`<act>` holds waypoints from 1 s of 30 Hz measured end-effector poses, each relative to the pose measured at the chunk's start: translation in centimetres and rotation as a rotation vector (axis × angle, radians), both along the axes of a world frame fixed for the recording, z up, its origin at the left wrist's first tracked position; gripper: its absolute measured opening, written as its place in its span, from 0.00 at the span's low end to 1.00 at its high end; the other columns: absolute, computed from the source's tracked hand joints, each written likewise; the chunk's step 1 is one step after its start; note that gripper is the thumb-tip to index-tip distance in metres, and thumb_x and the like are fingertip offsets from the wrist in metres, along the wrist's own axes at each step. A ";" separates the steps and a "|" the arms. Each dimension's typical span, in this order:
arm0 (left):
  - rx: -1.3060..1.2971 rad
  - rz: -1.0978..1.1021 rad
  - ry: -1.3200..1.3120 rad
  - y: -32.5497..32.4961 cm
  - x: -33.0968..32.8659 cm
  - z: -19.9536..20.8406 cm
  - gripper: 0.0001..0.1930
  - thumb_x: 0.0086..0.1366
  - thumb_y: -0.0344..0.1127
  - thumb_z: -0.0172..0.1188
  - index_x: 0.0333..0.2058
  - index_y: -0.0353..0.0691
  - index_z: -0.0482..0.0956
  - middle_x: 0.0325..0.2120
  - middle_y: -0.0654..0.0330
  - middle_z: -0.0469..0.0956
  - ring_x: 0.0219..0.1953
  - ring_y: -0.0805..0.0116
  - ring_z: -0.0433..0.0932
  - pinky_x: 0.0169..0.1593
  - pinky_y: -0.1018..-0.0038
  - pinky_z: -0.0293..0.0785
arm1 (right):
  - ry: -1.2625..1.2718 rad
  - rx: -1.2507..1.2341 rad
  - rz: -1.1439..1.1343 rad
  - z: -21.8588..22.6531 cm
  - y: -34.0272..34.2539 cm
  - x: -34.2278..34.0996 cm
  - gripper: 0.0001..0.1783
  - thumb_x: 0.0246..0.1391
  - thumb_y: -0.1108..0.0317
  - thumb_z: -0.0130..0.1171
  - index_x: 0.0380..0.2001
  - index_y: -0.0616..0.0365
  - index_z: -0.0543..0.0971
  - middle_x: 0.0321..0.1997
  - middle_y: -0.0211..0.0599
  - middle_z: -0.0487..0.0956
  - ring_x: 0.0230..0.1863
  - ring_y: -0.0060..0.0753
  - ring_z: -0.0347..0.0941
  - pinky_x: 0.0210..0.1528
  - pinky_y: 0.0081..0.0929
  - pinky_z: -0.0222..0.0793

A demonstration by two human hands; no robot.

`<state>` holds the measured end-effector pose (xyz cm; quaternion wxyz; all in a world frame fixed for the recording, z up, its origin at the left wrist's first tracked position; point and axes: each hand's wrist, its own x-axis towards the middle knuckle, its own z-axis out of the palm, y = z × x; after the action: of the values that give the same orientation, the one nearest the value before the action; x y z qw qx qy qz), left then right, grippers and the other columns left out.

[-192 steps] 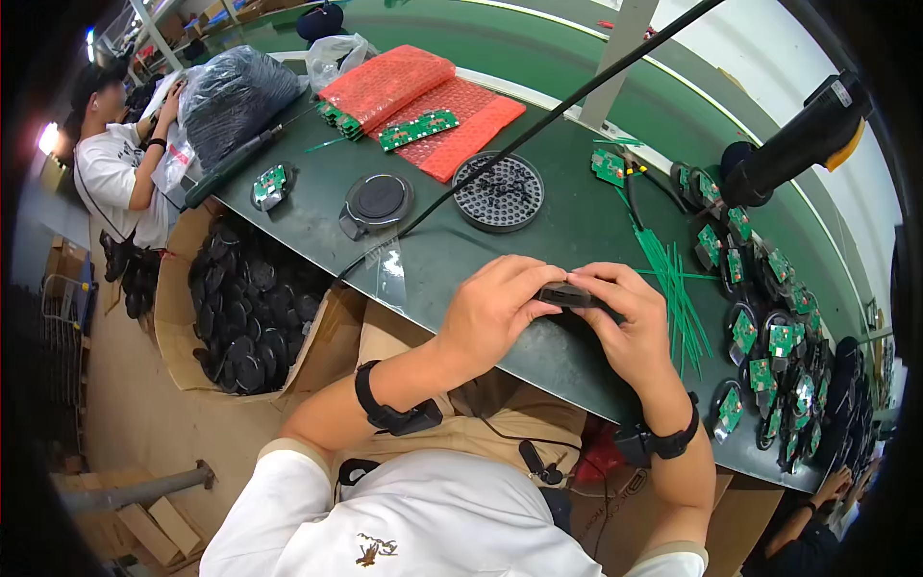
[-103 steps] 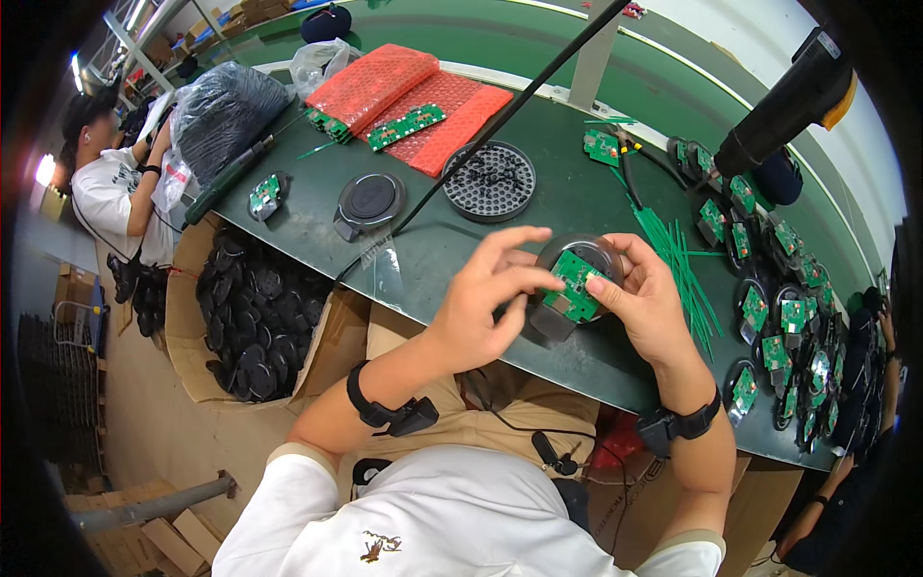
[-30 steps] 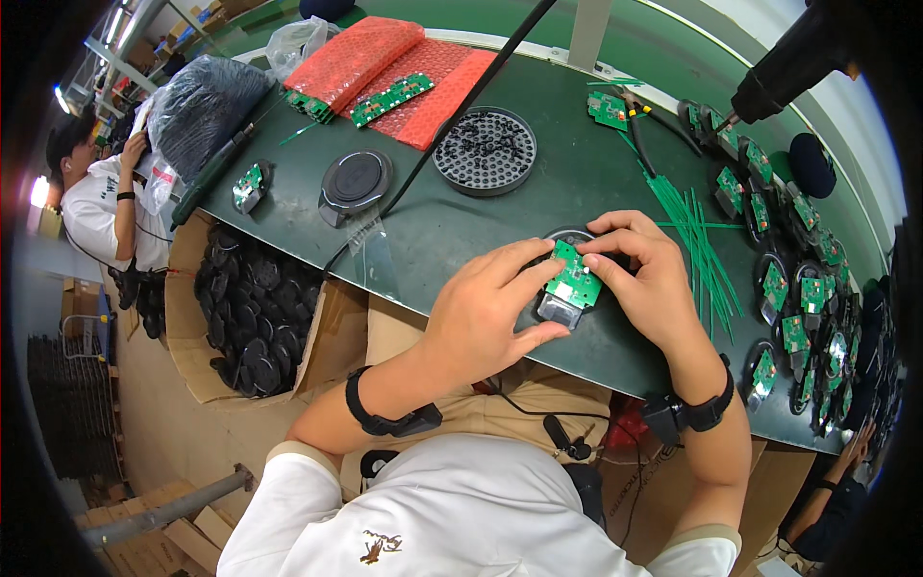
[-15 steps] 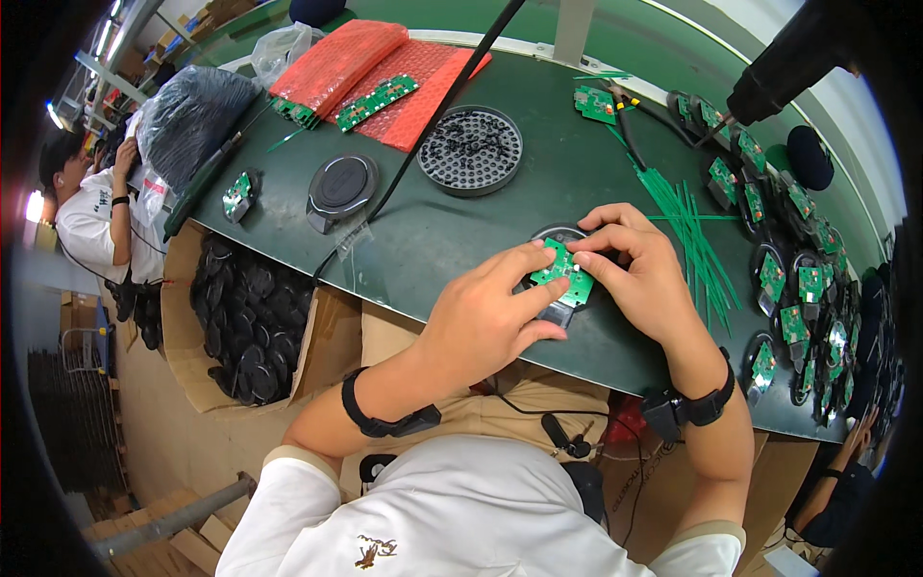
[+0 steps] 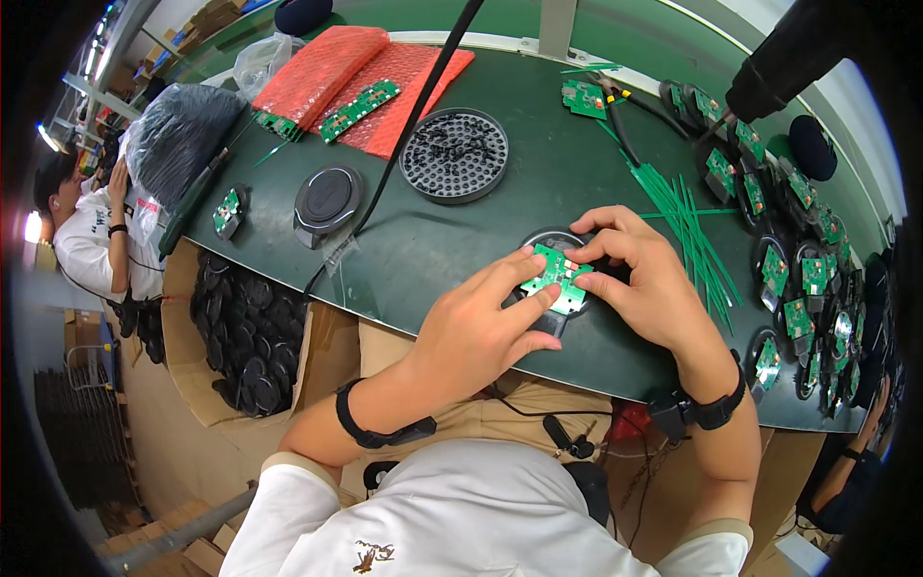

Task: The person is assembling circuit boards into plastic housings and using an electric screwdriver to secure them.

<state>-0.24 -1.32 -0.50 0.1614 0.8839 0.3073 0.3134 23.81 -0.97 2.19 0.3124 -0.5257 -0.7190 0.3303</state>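
A green circuit board [image 5: 551, 276] lies over a black round housing [image 5: 544, 236] with a short flat extension, near the front edge of the bench. My left hand [image 5: 486, 317] grips the board's left side, fingertips on its face and thumb low beside the housing's extension. From the other side, my right hand [image 5: 639, 274] pinches the board's right edge with bent fingers and thumb. Fingers cover parts of the board and rim, so I cannot tell whether the board is fully seated.
Right of my hands lie green strips [image 5: 687, 236] and many housings with boards [image 5: 772, 274]. A round tray [image 5: 454, 188] of small black parts, red bubble wrap [image 5: 423, 82] and a closed round unit [image 5: 329, 200] stand beyond. An electric screwdriver [image 5: 784, 67] hangs upper right; a box [image 5: 312, 361] holds black housings.
The view has shifted slightly. The circuit board has turned a little and more of the housing's rim shows around it. Both hands keep their grip on the board.
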 end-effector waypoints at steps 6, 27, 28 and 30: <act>-0.015 -0.022 -0.035 0.2 -0.2 0.1 0.25 0.51 0.42 0.77 0.46 0.37 0.84 0.53 0.51 0.78 0.58 0.48 0.79 0.54 0.61 0.80 | -0.027 0.049 0.025 0.1 0.1 -0.1 0.12 0.51 0.73 0.73 0.40 0.58 0.86 0.54 0.40 0.79 0.48 0.45 0.80 0.49 0.37 0.75; -0.145 0.547 -0.270 2.6 -9.7 4.6 0.06 0.61 0.24 0.69 0.38 0.34 0.85 0.32 0.58 0.84 0.32 0.70 0.82 0.35 0.75 0.77 | -0.164 0.104 0.020 1.4 -0.6 -0.9 0.20 0.48 0.75 0.73 0.47 0.54 0.86 0.56 0.40 0.79 0.55 0.44 0.76 0.52 0.35 0.75; -0.170 0.544 -0.273 3.2 -10.1 4.7 0.06 0.62 0.24 0.68 0.39 0.34 0.85 0.32 0.58 0.84 0.31 0.72 0.83 0.35 0.74 0.77 | -0.149 0.078 0.017 1.4 -0.6 -0.9 0.20 0.48 0.75 0.74 0.47 0.54 0.86 0.57 0.40 0.78 0.56 0.44 0.75 0.52 0.35 0.75; -0.131 0.467 -0.248 4.2 -9.7 4.5 0.06 0.63 0.23 0.67 0.39 0.34 0.85 0.32 0.57 0.84 0.31 0.71 0.83 0.35 0.74 0.78 | -0.149 0.061 0.026 1.4 -0.6 -1.0 0.20 0.47 0.74 0.74 0.47 0.53 0.86 0.57 0.40 0.78 0.57 0.44 0.74 0.52 0.35 0.75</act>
<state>-9.89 2.88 3.98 0.1780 0.7316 0.5003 0.4276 22.81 -1.60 3.61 0.2695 -0.5299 -0.7567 0.2721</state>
